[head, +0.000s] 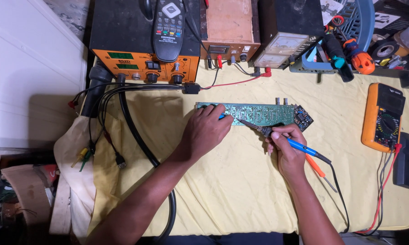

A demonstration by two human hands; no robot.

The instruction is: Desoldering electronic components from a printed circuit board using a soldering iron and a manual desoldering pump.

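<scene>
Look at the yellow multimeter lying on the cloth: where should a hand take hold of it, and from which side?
Probably across the long sides of the multimeter, at its middle near the dial, coming down from above. It lies flat and face up, its long edges are bare, and its leads trail off the near end, so avoid that end.

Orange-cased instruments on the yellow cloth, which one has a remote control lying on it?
The orange-fronted bench station at the back left; a grey remote control lies on it. The orange multimeter at the right carries nothing.
</scene>
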